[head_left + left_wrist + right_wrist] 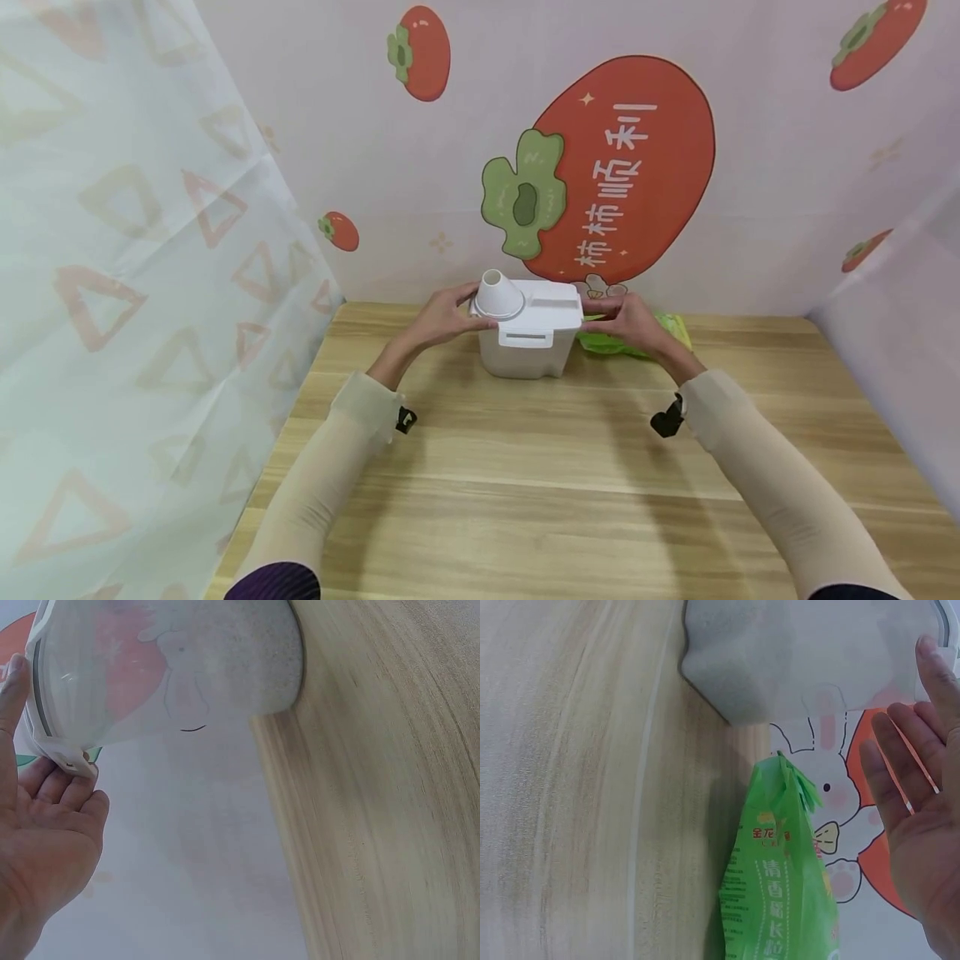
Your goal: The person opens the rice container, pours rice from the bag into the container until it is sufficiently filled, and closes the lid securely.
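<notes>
A translucent storage container (525, 358) stands upright at the back of the table. Its white lid (551, 292) carries a cone-shaped spout (498, 296) on the left and a clip (526, 338) in front. Pale, grainy contents show faintly through the wall in the left wrist view. My left hand (444, 318) grips the lid's left end, thumb in front and curled fingers at a side clip (69, 759). At the lid's right end is my right hand (633, 323). Its fingers are nearly straight in the right wrist view, and the thumb touches the lid's edge.
Right of the container lies a green printed rice bag (780, 862), partly behind my right hand in the head view. A wall cloth (420, 167) with persimmon prints rises behind the wooden table (510, 500). More cloth hangs at both sides.
</notes>
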The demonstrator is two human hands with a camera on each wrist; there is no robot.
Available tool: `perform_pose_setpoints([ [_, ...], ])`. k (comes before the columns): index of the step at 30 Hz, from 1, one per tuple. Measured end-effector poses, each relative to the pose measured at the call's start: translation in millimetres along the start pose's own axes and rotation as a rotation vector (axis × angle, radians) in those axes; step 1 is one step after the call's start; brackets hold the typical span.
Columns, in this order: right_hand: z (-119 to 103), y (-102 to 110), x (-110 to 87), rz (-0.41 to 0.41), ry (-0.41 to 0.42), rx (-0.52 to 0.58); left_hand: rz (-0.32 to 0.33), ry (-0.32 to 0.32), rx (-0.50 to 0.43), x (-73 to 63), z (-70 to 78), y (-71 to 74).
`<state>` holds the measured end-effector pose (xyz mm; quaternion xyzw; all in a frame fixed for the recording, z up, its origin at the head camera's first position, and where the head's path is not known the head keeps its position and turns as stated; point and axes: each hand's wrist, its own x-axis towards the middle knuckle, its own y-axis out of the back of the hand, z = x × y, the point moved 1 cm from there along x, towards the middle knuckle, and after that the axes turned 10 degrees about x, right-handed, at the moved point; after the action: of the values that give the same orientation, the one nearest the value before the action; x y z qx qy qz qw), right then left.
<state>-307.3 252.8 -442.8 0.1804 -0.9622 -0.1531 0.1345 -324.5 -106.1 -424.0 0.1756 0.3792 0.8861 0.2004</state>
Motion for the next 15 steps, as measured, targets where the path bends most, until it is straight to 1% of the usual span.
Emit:
perform_pose_setpoints([
  [6,-9,6,-7.2,-0.031,-0.04,-0.028,-0.03,-0.021,0.019,2.9,0.6,3.7],
  [8,-14,6,-10.0,-0.024,-0.064,-0.037,-0.044,-0.022,0.018,3.6,-0.5,6.2],
  [10,-20,2,-12.9,0.005,-0.083,-0.08,-0.055,-0.021,0.008,4.1,-1.5,9.1],
  [12,-26,-4,-16.2,0.052,-0.105,-0.12,-0.067,-0.024,-0.016,5.4,-2.9,11.7],
  [15,-37,-17,-21.4,0.12,-0.117,-0.185,-0.09,-0.031,-0.065,8.3,-4.2,14.8],
])
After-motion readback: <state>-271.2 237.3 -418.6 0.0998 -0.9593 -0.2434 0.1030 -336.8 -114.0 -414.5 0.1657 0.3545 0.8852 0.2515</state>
